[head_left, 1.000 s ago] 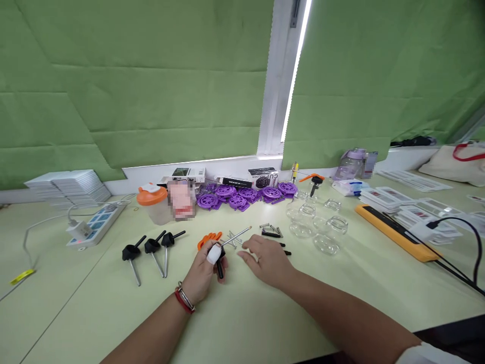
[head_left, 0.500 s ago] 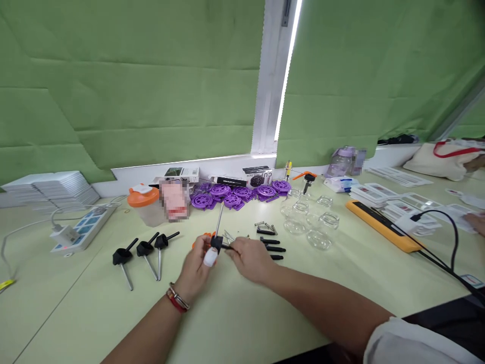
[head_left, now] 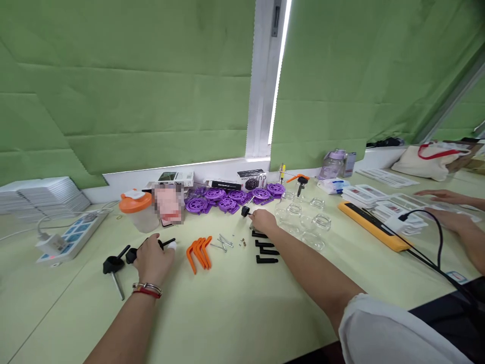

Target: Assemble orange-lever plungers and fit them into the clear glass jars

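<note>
- My left hand (head_left: 152, 259) rests curled over black plungers (head_left: 113, 264); I count two left of it.
- Orange clips (head_left: 198, 252), three, lie right of it.
- My right hand (head_left: 263, 221) pinches one black knob (head_left: 245, 211); three black pegs (head_left: 266, 251) lie just below.

On the desk (head_left: 235, 313), bent clips (head_left: 199, 253) are lying between the left hand (head_left: 151, 260) and loose screws (head_left: 223, 242), with glass jars (head_left: 303, 220) sitting further right.
</note>
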Demonstrator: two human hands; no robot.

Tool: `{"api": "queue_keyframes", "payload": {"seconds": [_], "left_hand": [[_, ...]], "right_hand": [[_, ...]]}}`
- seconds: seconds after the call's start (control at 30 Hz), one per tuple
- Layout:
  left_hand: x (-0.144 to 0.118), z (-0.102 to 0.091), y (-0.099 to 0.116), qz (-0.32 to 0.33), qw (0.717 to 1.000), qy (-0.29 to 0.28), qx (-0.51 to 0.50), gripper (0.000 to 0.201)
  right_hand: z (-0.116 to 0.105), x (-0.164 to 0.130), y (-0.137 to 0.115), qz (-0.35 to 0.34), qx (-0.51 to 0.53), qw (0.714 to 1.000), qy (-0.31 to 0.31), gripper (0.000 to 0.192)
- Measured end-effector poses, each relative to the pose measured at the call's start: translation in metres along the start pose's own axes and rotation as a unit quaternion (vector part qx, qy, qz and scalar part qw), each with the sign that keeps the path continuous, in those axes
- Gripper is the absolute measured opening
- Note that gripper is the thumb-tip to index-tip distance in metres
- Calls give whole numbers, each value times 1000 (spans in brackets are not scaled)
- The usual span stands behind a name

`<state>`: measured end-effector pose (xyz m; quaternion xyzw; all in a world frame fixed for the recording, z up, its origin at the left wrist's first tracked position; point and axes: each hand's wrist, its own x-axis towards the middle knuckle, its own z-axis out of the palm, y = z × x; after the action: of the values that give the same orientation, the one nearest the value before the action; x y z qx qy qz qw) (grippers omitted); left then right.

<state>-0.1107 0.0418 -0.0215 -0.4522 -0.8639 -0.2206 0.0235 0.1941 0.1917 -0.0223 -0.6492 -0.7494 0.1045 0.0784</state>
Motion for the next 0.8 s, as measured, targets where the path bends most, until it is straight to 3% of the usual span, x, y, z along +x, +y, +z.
{"api": "queue_keyframes", "payload": {"seconds": [0.27,0.57,0.8], "left_hand": [[-2,3,-2,64,997,-50,-7,44],[-9,2,4,66,991,-115,-26,51],[-12,2,4,73,988,-134,-25,54]], "right_hand": [[9,7,1,6,-25,1000,2,31],[1,1,5,-1,-42,999,1,38],[-13,-16,-1,-35,-37,998,45,40]]}}
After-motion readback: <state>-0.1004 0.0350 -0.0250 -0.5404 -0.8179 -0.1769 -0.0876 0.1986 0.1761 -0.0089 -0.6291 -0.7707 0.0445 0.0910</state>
